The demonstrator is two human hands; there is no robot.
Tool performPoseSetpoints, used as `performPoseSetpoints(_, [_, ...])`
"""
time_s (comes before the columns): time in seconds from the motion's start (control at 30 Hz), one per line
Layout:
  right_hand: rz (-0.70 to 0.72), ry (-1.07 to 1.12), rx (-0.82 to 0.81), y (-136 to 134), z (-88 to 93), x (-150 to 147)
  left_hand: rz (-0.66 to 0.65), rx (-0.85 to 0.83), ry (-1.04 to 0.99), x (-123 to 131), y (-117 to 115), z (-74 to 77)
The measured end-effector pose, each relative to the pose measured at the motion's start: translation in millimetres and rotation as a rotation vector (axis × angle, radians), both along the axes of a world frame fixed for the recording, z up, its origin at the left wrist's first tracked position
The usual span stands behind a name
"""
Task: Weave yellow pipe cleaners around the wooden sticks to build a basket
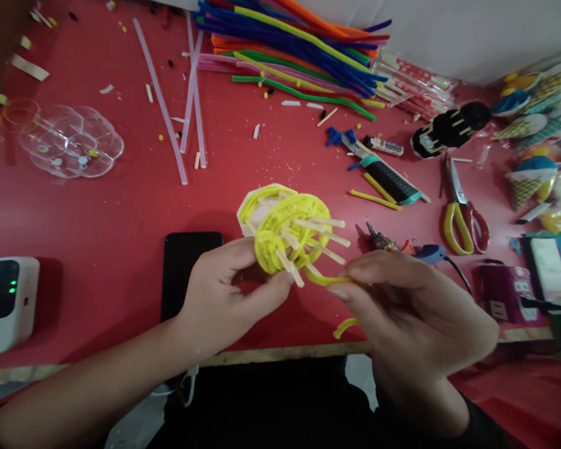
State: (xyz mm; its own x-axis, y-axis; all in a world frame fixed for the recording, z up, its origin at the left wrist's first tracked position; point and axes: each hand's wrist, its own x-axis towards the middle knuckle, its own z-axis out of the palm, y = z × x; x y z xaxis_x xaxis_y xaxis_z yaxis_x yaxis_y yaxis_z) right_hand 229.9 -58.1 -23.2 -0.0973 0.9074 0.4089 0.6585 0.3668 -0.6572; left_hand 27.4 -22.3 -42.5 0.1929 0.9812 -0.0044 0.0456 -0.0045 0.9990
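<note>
My left hand (236, 293) grips a small craft piece (292, 218) from its left and near side, thumb against a stick. The piece has pale wooden sticks (330, 237) jutting to the right, with yellow pipe cleaner wound about them, and a white-edged base at its far left. Between the thumb and forefinger of my right hand (411, 305) is a yellow pipe cleaner (325, 280) that runs to the wound part. Its curled loose end (345, 327) shows below that hand. The right hand's other fingers are partly hidden.
Coloured pipe cleaners (290, 50) lie at the back. To the right are a utility knife (388, 178), scissors (460, 212), a glue gun (425, 252) and a black figure (451, 130). A phone (191, 268), a clear flower-shaped tray (72, 142) and glue sticks (161, 103) are left.
</note>
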Motion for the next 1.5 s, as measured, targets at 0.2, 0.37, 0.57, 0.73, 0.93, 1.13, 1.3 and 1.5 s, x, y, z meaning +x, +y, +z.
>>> performPoseSetpoints(0.2, [0.024,0.202,-0.160,9,-1.8,-2,-0.009,-0.042,-0.064,0,1,1.5])
performPoseSetpoints(0.37, [0.196,0.319,-0.264,14,1.1,0,-0.008,-0.074,-0.082,0,1,-0.9])
performPoseSetpoints(0.57, [0.249,0.206,-0.280,18,10.0,2,-0.030,-0.049,-0.087,-2,1,-5.6])
performPoseSetpoints(0.73, [0.103,0.154,-0.250,13,5.3,1,-0.072,-0.018,-0.119,-2,1,-4.2])
performPoseSetpoints(0.93, [0.019,0.249,-0.267,6,-6.3,-5,-0.087,0.009,-0.097,-2,0,-2.0])
performPoseSetpoints(1.13, [-0.021,0.314,-0.160,5,-11.2,-12,-0.104,0.006,-0.124,-2,0,-5.4])
performPoseSetpoints(1.3, [-0.084,0.299,-0.197,-1,-16.2,-13,-0.130,-0.046,-0.186,-2,-1,-5.2])
performPoseSetpoints(1.5, [-0.097,0.264,-0.144,-2,-14.4,-18,-0.141,-0.160,-0.246,0,-1,-3.9])
